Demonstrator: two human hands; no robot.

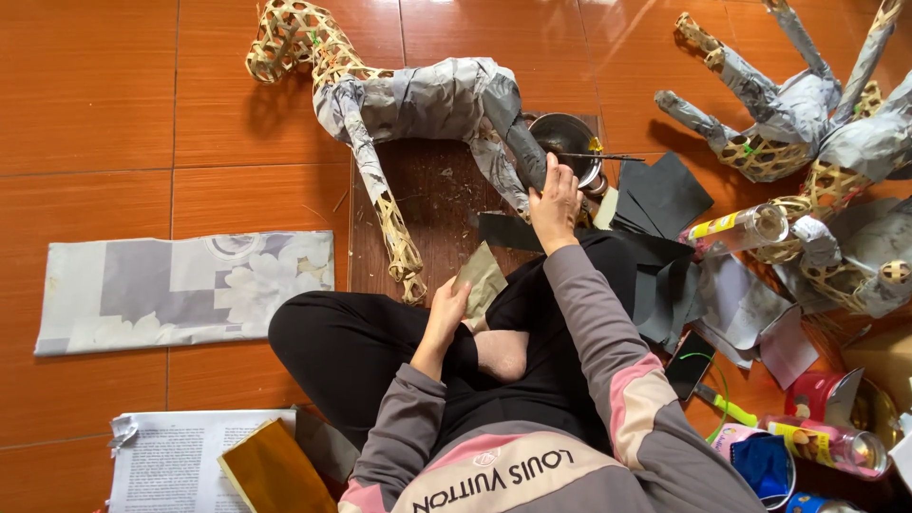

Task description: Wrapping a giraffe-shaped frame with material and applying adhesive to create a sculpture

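Left hand (446, 309) grips a gold paper piece (481, 278); right hand (556, 204) pinches a thin brush (598, 157) beside the wicker deer (408, 104) over a metal bowl (565, 138).

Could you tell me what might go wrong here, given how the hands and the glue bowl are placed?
The right hand holds a thin brush over the metal bowl, which sits close to the paper-covered woven animal; a nudge might tip it. Drips could land on the dark paper sheets. The left hand might crease its paper piece.

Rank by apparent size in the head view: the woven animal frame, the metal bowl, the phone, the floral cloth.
1. Floral cloth
2. Woven animal frame, close behind
3. Metal bowl
4. Phone, close to the bowl
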